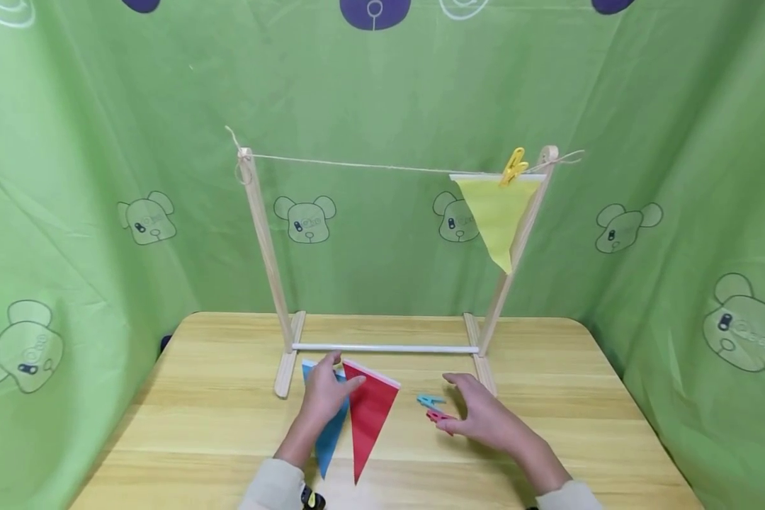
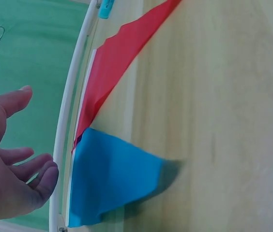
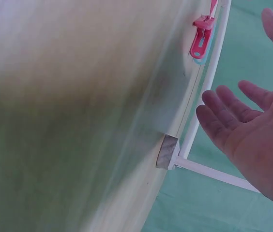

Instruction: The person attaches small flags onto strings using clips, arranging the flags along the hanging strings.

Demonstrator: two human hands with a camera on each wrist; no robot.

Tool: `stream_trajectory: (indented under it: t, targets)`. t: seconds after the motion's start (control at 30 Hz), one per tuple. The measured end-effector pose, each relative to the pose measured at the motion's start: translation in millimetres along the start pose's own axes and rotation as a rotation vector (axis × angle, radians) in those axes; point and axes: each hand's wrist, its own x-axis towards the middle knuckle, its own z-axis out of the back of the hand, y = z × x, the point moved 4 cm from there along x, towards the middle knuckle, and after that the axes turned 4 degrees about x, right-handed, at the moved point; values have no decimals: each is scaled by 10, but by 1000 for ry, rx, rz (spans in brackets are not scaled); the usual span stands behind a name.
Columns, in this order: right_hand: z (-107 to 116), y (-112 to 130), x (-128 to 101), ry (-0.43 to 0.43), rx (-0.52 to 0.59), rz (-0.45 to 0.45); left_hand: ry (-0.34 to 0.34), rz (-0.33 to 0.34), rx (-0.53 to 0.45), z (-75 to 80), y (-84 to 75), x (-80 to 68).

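On wooden table | left hand open over triangular blue flag | right hand open

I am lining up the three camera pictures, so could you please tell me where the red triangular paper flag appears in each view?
Head view: the red triangular paper flag lies flat on the wooden table, lower centre, right of the left hand.
Left wrist view: it runs from top centre down to the blue triangular flag.
Right wrist view: only a red sliver by the top edge, perhaps it.
Shared landmark: the white crossbar of the wooden stand.
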Motion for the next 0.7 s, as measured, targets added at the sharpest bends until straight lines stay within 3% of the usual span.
stream_trajectory:
  t: [0.2,0.5,0.7]
  targets:
    - [-69,-14,-26,1,-36,-23,-7,-4,86,-24,3,-25]
    - [-91,-52,-93,21,-78,2,-26,-1,137,-57,13,-12]
    - [-121,-59,-96,45,-77,19,-17,53,135,-112,66,-8]
